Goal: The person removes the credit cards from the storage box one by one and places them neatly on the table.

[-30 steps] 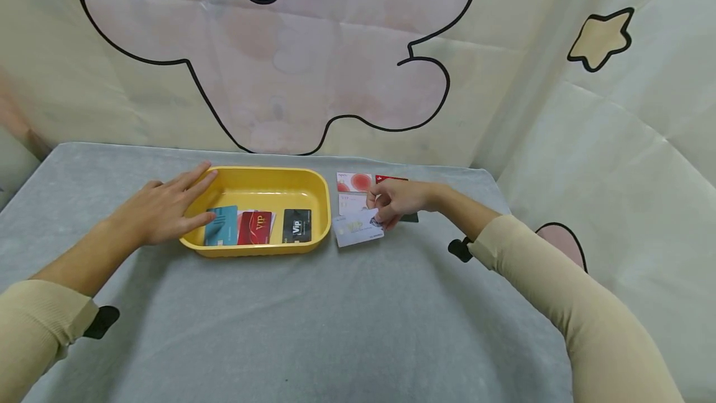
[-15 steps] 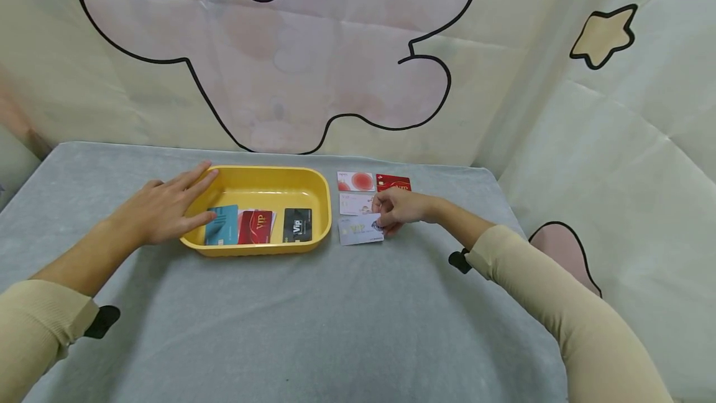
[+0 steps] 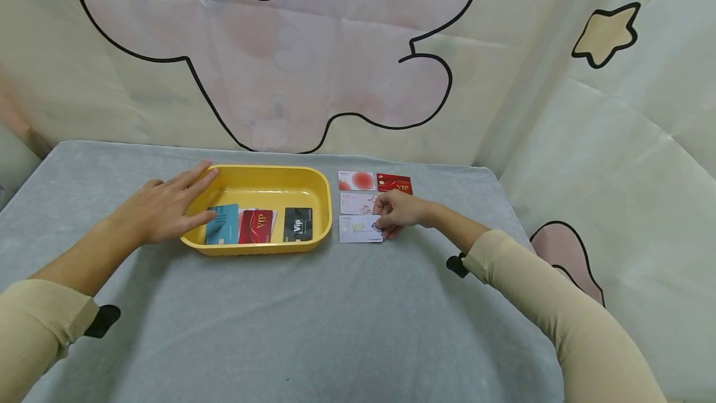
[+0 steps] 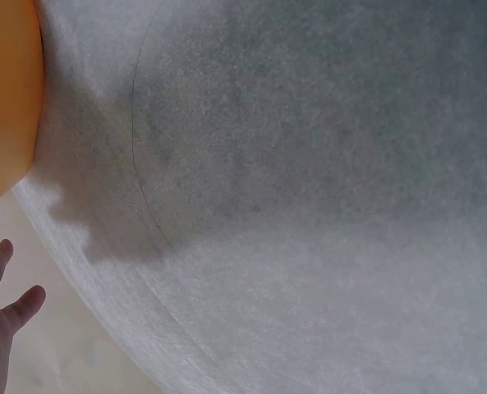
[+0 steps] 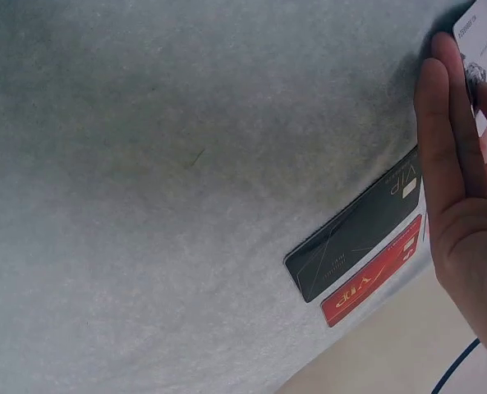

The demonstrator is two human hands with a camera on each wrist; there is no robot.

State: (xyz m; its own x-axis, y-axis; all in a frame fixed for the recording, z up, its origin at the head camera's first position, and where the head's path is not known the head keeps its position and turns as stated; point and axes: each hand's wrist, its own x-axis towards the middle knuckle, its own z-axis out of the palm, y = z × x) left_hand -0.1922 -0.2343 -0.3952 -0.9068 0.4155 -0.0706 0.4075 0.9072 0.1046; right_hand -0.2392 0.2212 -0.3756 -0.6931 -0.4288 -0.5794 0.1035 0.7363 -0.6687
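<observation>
At the far left, the person's left hand lies with straight, spread fingers over the left end of the yellow tray, thumb across the near corner; it grasps nothing. Inside, along the tray's near side, are a blue card, just beside it a red card with pale edges showing from under it, and, a little apart, a black card.

Right of the tray, on the grey cloth, three pale cards form a column: a card with a red disc farthest off, a white card in the middle, and a silvery VIP card nearest the person. The silvery VIP card is the one in the grip. It extends leftward from the fingertips, its long axis running left to right, level with the cards above it. Whether it lies fully flat cannot be told.

The right hand is the nearer one, pinching that card by its right end; the left hand is well apart, beyond the tray. Farther right, a red VIP card shows partly past the right hand, and the right wrist view reveals a dark VIP card beside it.
</observation>
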